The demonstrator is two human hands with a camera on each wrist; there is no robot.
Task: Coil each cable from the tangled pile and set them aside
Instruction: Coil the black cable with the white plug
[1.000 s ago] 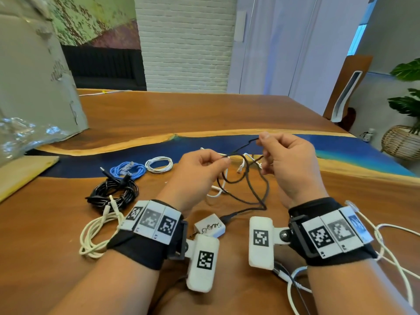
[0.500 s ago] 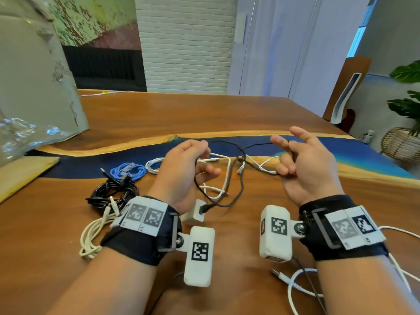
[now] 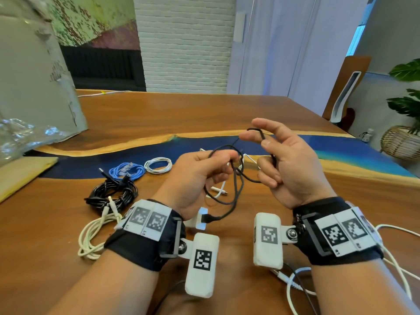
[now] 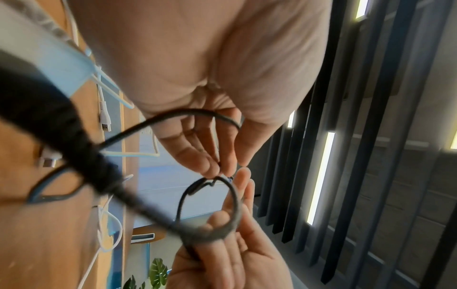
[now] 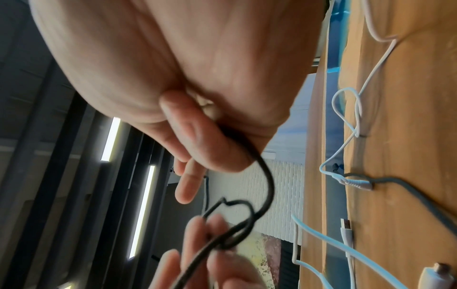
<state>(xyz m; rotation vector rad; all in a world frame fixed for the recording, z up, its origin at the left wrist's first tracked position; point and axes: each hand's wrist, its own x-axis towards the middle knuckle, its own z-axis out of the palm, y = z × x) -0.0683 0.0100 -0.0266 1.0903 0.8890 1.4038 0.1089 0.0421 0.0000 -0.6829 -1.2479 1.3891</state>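
Note:
A thin black cable hangs in loops between my two hands above the wooden table. My left hand pinches the gathered loops between thumb and fingers; the left wrist view shows the pinch on the black cable. My right hand is raised a little higher. The cable runs over its upper fingers and down into its curled lower fingers, as the right wrist view shows the black cable leaving that grip. The cable's plug sits in a white adapter below my left hand.
Four coils lie at the left: blue, white, black and cream. Loose white cables trail at the right and under my hands. A grey bag stands at the far left.
My right hand, which let go and opened half a second ago, has risen and taken the black cable again, drawing up a new loop. My left hand has kept its hold.

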